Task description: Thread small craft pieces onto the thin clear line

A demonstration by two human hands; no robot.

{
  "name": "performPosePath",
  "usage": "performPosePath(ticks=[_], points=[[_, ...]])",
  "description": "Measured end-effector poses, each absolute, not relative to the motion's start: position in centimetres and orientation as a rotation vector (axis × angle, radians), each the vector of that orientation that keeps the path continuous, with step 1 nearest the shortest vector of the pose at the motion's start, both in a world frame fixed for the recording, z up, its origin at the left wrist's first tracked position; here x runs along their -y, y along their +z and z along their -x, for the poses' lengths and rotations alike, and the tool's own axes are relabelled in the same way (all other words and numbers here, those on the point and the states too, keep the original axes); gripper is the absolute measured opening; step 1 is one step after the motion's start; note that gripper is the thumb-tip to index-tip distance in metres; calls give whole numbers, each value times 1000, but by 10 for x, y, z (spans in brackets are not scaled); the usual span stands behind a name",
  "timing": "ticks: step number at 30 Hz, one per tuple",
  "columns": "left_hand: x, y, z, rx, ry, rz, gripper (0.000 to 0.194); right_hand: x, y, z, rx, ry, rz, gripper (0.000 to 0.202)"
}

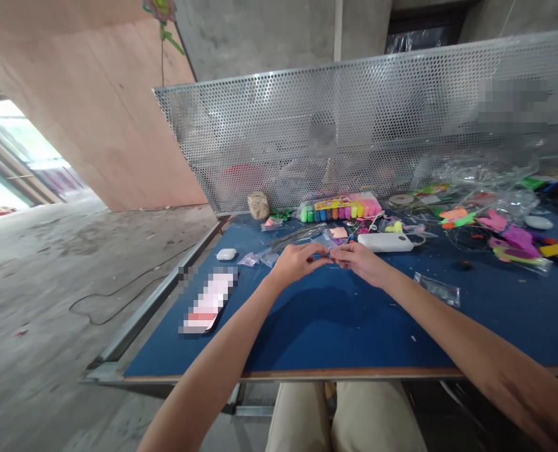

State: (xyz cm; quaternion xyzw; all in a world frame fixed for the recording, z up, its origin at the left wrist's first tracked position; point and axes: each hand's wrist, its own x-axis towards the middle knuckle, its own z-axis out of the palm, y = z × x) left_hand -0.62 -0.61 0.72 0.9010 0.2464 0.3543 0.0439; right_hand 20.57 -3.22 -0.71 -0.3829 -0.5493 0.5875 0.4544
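Observation:
Above the middle of the blue tabletop, my left hand [298, 262] and my right hand [359, 261] meet fingertip to fingertip. Both are closed in a pinch, and whatever lies between the fingers is too small to make out. Just behind them are a bundle of thin wires [297, 236], a small bag with a peach-coloured piece [339, 233] and a white power strip [385, 242]. Left of my left hand lie a small clear bag with pale purple contents [248, 259] and a white earbud case [226, 254].
A blurred-out phone-like slab [210, 301] lies at the table's left. Behind stand a pack of coloured clay [339, 207] and a perforated metal panel [279, 138]. Clear bags [437, 290] and bright clay pieces [518, 238] lie to the right. A cable [113, 295] crosses the floor.

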Motion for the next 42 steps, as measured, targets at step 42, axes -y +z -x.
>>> performPosePath(ticks=[42], points=[[17,32,4,-513,1102,-2480,25,35,-6,-207,1616,1167,837,26]])
